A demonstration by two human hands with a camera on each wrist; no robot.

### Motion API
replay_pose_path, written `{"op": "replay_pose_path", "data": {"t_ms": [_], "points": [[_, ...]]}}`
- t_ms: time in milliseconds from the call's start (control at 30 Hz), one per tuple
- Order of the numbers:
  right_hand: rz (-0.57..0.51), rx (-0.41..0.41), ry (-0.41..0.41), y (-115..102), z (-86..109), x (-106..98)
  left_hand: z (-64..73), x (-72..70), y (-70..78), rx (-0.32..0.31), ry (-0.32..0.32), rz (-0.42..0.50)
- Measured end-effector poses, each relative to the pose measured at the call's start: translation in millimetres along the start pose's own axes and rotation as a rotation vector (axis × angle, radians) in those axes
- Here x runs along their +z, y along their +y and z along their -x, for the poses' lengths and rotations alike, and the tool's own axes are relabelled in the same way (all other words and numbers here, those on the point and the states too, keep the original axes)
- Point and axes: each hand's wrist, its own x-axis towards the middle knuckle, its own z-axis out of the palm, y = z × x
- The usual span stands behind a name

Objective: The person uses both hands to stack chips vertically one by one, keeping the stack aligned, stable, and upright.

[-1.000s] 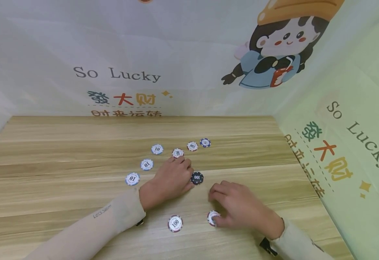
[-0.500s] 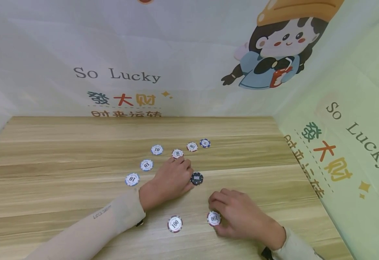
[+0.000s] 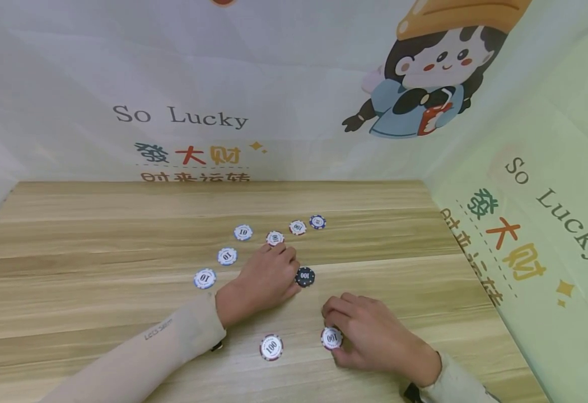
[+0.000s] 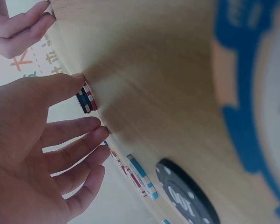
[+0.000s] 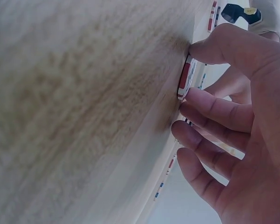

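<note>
My left hand (image 3: 262,279) lies low over the table, holding a black 100 poker chip (image 3: 306,276) at its left edge between thumb and forefinger. In the left wrist view a red-and-white chip (image 4: 91,95) shows directly under that black chip. Nearer the front, my right hand (image 3: 369,330) grips a red-edged 100 poker chip (image 3: 331,338) flat on the wood. The right wrist view has thumb and forefinger on opposite edges of this chip (image 5: 186,77), other fingers loosely bent. Another black 100 chip (image 4: 186,196) appears in the left wrist view.
A second red-edged 100 chip (image 3: 271,347) lies between the forearms. Light-blue 10 chips (image 3: 227,256) run along the left. Behind the left hand are red-edged chips (image 3: 298,227) and a dark-blue chip (image 3: 317,222). Printed cloth (image 3: 304,151) walls the wooden table (image 3: 122,212).
My right hand has shifted slightly toward the front; its thumb has gone from the top of the red-edged chip to its near edge. The left hand stays in place.
</note>
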Motion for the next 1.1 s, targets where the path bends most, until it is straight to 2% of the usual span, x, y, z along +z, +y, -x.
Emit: {"op": "replay_pose_path", "data": {"t_ms": [367,1100], "points": [[0.0,0.006,0.01,3.6,-6.1,-1.1,0.8,1.4,-0.6,0.003,0.013,-0.001],[-0.002,-0.018,0.088,17.4,-27.2,0.2,1.3,3.1,-1.3,-0.003,0.022,0.018]]}}
